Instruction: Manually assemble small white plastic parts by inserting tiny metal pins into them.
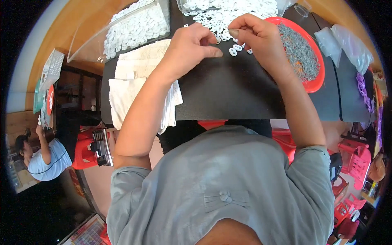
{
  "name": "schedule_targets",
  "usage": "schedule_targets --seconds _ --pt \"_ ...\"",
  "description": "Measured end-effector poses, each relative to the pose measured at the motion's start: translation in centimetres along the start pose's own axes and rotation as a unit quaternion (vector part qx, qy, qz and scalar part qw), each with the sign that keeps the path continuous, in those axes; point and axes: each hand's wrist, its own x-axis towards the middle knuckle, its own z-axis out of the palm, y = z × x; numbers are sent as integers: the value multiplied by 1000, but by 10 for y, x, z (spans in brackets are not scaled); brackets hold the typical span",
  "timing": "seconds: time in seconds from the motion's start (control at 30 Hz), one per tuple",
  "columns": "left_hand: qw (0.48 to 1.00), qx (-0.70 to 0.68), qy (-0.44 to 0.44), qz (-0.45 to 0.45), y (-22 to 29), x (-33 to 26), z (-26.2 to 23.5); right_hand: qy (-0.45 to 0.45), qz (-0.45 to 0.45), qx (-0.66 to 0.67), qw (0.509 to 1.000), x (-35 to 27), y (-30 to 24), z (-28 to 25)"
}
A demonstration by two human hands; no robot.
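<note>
White pieces [214,20] on black table [232,90] | pink chair [354,157] rightward | left grip [190,47] apart | right grip [261,43] together

White pieces [237,48]: looked like smooth, lightly glossy plastic, at twelve o'clock.
Box [166,22]: was clear, shiny plastic at eleven.
Table [232,92]: had a dark, smooth, satin-like top.
Towels [125,98]: were soft, matt, textured cloth at ten.
Red basin [312,86]: was glossy plastic at two.
Grey bits [303,53]: looked thin, wiry and rough; material was unclear.
Bags [353,49]: were thin, crinkled, shiny plastic film at two.
Shirt [183,175]: was matt, creased cloth toward six.
</note>
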Motion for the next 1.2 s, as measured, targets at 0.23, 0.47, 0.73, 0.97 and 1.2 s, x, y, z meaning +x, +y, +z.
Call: schedule_targets --seconds 0.23,0.47,0.73,0.97,1.2 --pt "993 69 -92 -26 -2 -3 7 -20 46 61 997 -2 -1 -2" --pt "998 54 -8 -21 -4 1 11 -26 96 55 994 -2 -2 -3" --pt "946 -273 -18 -172 5 1 3 -62 132 90 985 -3 -7 2" --pt "940 -297 -12 -167 9 -1 4 -67 157 88 981 -3 -6 6" --pt "932 -325 1 -162 9 -2 6 -60 157 116 979 -3 -6 9"
